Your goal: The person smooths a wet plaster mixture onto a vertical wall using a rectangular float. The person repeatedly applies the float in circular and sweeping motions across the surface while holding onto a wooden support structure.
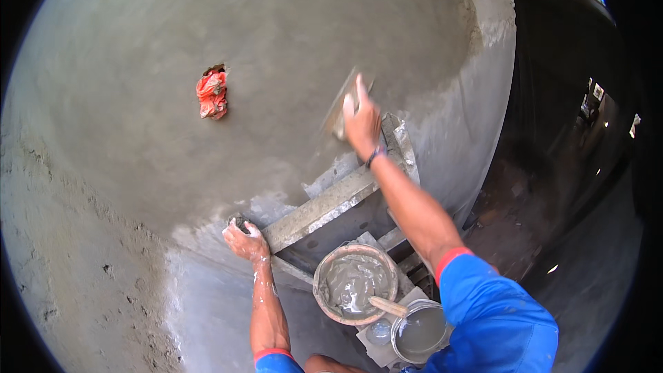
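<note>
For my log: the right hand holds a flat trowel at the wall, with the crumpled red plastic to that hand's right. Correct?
Not quite: in the head view, the crumpled red plastic is left of the right hand. That hand does hold a flat trowel at the wall.

From here I can see the trowel [335, 109] in the person's right hand [362, 123]: a flat, greyish plate, blurred at the edges, set aslant with its upper end leaning right. It looks laid flat to the wall [138, 97], though whether it truly touches I can't tell. That wall wears a broad coat of grey plaster, mostly smooth and damp-looking, its ragged lower edge giving way to paler surface. Lower left of the trowel, a small dark grey lump [239, 222] sits in the left hand's [246, 240] fingers, partly hidden, close by the plaster's edge.
</note>
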A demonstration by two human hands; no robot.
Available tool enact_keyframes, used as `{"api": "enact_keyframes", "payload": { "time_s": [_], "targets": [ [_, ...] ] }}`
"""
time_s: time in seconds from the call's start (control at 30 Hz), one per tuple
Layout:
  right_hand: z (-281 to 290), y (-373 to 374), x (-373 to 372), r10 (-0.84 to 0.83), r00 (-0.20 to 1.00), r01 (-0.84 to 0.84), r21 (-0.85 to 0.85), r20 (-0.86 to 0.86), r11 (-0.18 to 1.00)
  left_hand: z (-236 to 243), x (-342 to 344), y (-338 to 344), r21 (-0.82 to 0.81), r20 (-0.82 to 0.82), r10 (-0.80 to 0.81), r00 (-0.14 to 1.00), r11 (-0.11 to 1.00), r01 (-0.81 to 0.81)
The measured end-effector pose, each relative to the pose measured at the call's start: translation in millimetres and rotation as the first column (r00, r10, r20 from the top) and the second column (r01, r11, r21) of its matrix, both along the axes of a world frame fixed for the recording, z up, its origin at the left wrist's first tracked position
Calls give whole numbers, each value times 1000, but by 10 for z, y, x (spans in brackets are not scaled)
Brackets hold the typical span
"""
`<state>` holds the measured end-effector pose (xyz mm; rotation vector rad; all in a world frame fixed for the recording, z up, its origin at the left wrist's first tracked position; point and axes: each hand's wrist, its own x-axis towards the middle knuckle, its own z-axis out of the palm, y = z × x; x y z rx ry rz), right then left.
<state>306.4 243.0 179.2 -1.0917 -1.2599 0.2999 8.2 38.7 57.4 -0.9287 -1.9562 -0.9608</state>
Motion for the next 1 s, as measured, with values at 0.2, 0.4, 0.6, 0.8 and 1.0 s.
{"api": "enact_keyframes", "payload": {
  "time_s": [0.2, 0.4, 0.6, 0.8, 1.0],
  "targets": [
    [360, 106, 305, -72, 997, 71, -115, 2, 991, -34, 43, -28, 47, -11, -56, 998, 997, 56],
    [-650, -329, -294, 54, 996, -67, -188, -73, 980, 20, 73, -33, 43, -27, -20, 999, 999, 21],
    [-169, -137, -83, 83, 997, -83, -2, -2, 997, -47, -68, -27, -11, -79, 14, 997, 1000, -15],
    [391, 107, 309, -25, 1000, 25, -11, -11, 1000, -9, 93, 25, -2, 68, 20, 997, 1000, -20],
    [-714, -347, -334, 147, 988, -151, -80, -54, 985, 9, 79, 0, 11, -3, 22, 1000, 1000, -22]
  ]
}}
